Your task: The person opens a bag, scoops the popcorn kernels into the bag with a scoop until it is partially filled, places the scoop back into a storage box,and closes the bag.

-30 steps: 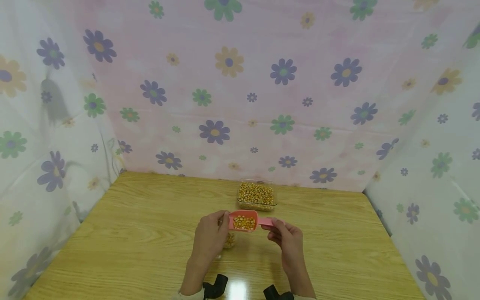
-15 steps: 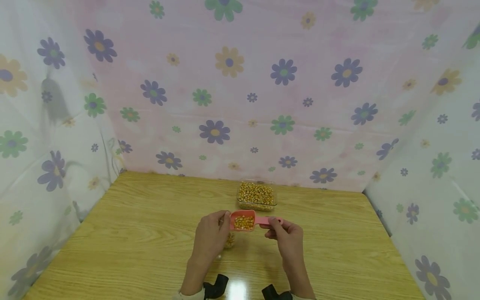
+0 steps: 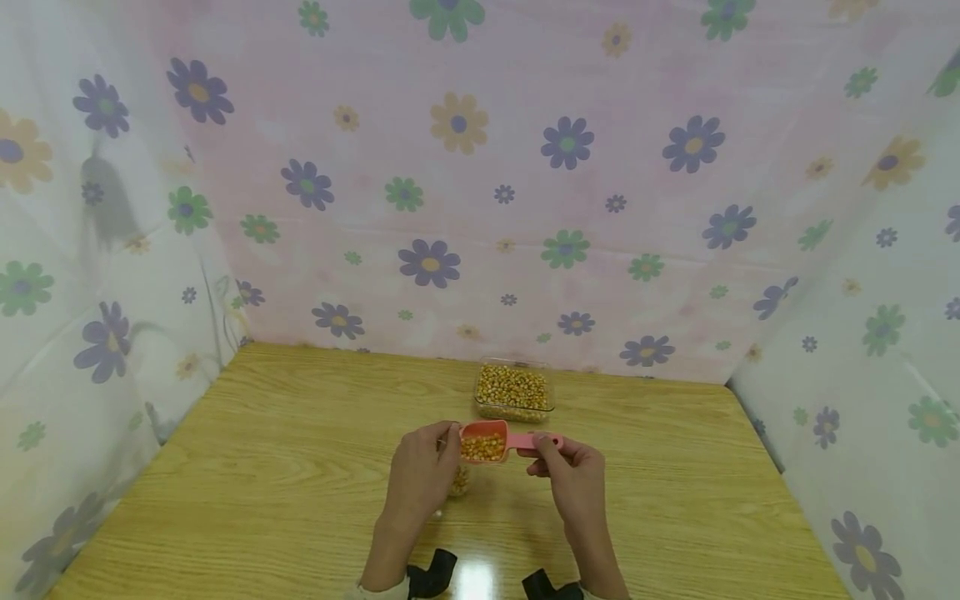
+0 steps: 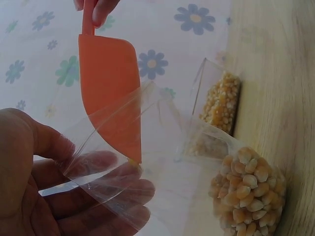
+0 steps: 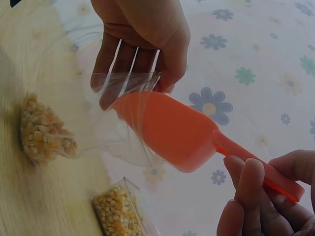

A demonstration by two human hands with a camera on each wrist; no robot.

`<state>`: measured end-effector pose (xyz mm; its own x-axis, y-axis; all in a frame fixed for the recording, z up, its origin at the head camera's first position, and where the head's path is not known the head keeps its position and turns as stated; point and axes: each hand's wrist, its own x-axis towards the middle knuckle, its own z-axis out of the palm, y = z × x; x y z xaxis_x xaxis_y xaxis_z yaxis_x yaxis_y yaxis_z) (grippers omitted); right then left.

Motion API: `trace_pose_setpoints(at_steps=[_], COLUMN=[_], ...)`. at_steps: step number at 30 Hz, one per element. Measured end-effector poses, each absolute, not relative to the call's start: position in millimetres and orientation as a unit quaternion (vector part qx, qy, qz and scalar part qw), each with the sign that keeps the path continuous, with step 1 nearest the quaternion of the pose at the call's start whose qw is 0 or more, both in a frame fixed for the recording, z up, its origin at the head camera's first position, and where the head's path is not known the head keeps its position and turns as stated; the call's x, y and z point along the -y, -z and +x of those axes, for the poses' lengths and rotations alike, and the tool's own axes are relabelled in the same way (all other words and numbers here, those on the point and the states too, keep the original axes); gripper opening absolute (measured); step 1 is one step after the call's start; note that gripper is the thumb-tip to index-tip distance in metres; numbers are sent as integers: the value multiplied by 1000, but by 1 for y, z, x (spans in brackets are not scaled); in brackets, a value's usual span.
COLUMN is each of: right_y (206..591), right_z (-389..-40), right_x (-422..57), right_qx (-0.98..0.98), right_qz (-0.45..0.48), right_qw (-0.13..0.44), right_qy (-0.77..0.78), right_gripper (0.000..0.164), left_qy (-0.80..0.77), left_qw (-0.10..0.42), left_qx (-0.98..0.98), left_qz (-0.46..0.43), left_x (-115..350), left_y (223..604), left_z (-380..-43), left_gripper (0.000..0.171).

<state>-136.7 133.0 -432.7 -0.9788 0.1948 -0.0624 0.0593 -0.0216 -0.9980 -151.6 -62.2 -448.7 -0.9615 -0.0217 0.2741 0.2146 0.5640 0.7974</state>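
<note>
My right hand (image 3: 581, 483) pinches the handle of a pink-orange scoop (image 5: 182, 130) between thumb and fingers. Corn kernels (image 3: 483, 447) lie in the scoop, gathered toward its front. The scoop's tip sits inside the mouth of a clear plastic bag (image 4: 162, 132). My left hand (image 3: 420, 471) pinches the bag's rim with its thumb against the fingers, the other fingers spread behind the film. At the bag's bottom is a bulge of corn kernels (image 4: 248, 191), low over the table; whether it touches the wood I cannot tell. In the head view my left hand hides most of the bag.
Behind the hands, a clear rectangular container (image 3: 513, 412) full of corn kernels stands on the wooden table (image 3: 300, 433) near the back edge. Flowered cloth (image 3: 480, 192) closes off the back and both sides. A small pale speck, perhaps a kernel, lies near my left wrist.
The scoop has shifted slightly left toward the bag, and its kernels have slid to its front. My right fingers now sit differently on the handle; the left hand has barely moved.
</note>
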Motion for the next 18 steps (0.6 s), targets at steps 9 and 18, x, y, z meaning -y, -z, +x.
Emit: trace_pose_setpoints(at_steps=[9,18], right_y=[430,423], right_z=[-135,-129], right_x=[-135,-131], right_qx=[709,736], right_qz=[-95,-66], right_qw=[53,72], right_qy=[-697,-670], right_gripper=[26,24], left_qy=[463,459], left_qw=[130,133], left_qx=[874,876], left_qz=[-64,-55], left_x=[61,60], left_y=[452,451], left_z=[-153,-152], left_gripper=[37,32])
